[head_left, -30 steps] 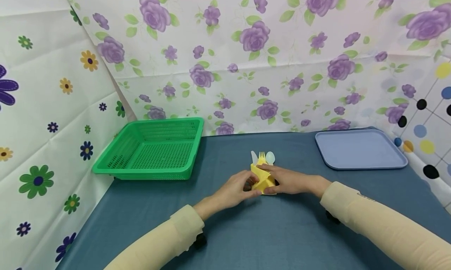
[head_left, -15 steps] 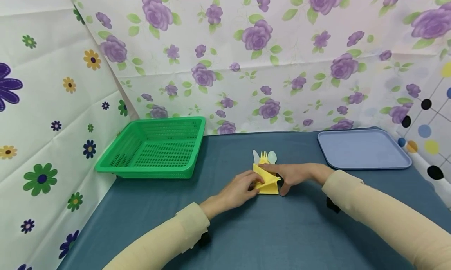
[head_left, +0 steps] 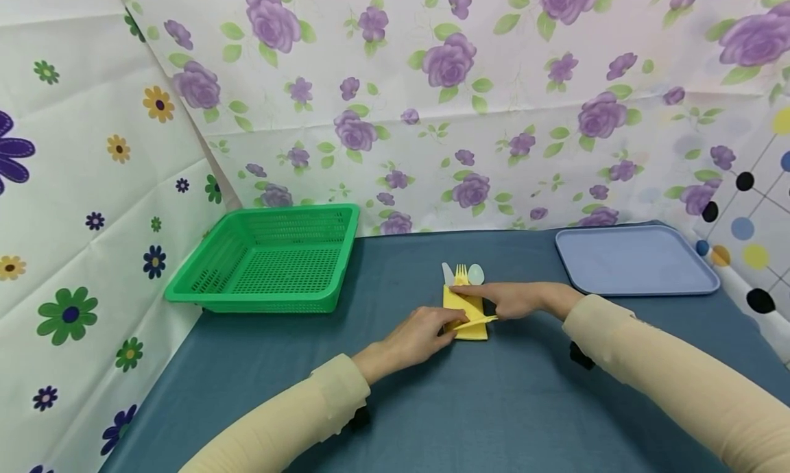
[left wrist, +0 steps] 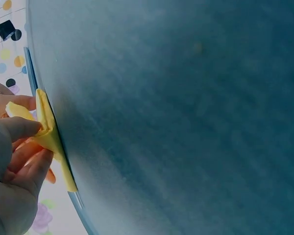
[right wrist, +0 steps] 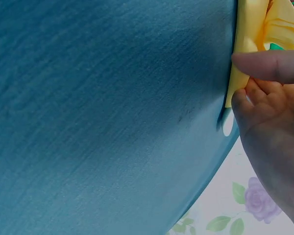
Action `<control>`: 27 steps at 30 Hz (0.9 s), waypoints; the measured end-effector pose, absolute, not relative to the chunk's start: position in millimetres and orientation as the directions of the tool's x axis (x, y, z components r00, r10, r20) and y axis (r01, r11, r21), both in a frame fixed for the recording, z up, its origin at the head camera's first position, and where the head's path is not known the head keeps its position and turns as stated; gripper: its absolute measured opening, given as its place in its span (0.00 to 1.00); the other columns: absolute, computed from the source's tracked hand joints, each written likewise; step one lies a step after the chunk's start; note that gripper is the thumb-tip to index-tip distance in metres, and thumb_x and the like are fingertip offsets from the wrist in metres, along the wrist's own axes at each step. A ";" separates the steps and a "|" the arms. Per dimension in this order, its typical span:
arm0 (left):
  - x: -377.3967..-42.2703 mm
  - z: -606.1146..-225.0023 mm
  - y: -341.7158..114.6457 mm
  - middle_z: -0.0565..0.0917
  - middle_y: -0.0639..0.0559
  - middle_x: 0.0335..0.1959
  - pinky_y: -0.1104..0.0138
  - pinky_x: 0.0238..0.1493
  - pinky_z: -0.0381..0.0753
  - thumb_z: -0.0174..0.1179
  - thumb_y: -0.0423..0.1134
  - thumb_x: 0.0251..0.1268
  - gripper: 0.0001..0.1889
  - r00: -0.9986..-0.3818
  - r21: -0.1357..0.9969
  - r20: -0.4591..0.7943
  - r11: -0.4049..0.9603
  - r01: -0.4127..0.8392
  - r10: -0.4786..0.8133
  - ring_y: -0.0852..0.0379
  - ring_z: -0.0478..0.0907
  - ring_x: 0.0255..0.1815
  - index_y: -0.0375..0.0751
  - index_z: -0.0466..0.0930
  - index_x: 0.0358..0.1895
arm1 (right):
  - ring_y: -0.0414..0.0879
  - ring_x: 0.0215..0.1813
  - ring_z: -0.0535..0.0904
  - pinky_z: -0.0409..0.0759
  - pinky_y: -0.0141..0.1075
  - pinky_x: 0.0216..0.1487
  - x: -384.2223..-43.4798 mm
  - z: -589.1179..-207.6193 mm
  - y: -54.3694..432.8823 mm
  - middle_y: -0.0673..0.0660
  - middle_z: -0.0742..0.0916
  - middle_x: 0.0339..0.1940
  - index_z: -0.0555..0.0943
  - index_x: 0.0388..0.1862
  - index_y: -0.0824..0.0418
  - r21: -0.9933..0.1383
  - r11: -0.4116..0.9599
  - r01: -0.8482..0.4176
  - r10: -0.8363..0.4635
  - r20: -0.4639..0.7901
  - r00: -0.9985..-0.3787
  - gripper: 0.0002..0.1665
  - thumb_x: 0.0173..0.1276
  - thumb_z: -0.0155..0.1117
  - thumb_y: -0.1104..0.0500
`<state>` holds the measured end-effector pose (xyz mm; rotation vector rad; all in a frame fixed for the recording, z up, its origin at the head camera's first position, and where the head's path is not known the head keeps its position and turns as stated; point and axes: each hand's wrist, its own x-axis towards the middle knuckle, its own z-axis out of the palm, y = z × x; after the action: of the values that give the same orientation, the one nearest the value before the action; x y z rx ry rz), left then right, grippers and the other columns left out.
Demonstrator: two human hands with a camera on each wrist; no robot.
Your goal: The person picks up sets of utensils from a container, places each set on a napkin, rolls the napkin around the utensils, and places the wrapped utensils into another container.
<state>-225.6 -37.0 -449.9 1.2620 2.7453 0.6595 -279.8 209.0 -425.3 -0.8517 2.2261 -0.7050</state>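
A yellow folded napkin (head_left: 457, 298) lies mid-table, wrapped round the lower part of a pale knife (head_left: 447, 273), a yellow fork (head_left: 461, 275) and a pale green spoon (head_left: 475, 274); only their upper ends show. Coming from the left, my left hand (head_left: 420, 334) pinches a loose fold of the napkin between thumb and fingers; the fold (left wrist: 19, 110) stands up from the rest in the left wrist view. My right hand (head_left: 517, 299) lies across the napkin's upper right part, its outstretched finger pressing near the top edge. Its thumb (right wrist: 269, 65) is beside the right edge.
A green perforated basket (head_left: 249, 300) stands at the back left of the blue-covered table (head_left: 432, 418). At the back right lies a blue-grey tray (head_left: 636, 260). Flowered cloth (head_left: 395, 103) hangs behind the table and on the left.
The left hand's fold of napkin has narrowed to a strip pointing right. My right thumb, first low by the napkin's bottom, has swung out and then drawn up. The cutlery stays in place.
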 end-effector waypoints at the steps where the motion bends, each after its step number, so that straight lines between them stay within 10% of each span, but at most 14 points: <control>1: -225.8 -449.5 -37.0 0.87 0.55 0.59 0.72 0.55 0.83 0.63 0.34 0.77 0.17 -0.660 0.393 0.128 0.573 0.719 0.740 0.63 0.84 0.52 0.47 0.84 0.65 | 0.63 0.85 0.49 0.60 0.60 0.75 -279.7 -424.9 209.0 0.64 0.56 0.86 0.49 0.88 0.51 -0.660 0.648 -0.381 -0.722 -0.372 -0.583 0.59 0.59 0.44 0.84; 27: -230.9 -450.8 -38.1 0.71 0.49 0.77 0.63 0.70 0.75 0.53 0.40 0.84 0.19 -0.516 0.192 0.058 0.497 0.846 0.855 0.54 0.71 0.75 0.51 0.78 0.72 | 0.62 0.85 0.46 0.53 0.62 0.80 -278.0 -428.5 207.6 0.60 0.56 0.87 0.52 0.88 0.53 -0.673 0.638 -0.373 -0.716 -0.341 -0.610 0.47 0.72 0.39 0.77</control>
<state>-230.9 -38.1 -450.8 1.5230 2.6799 0.3041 -278.0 207.6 -428.5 -0.8462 2.2562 -0.7428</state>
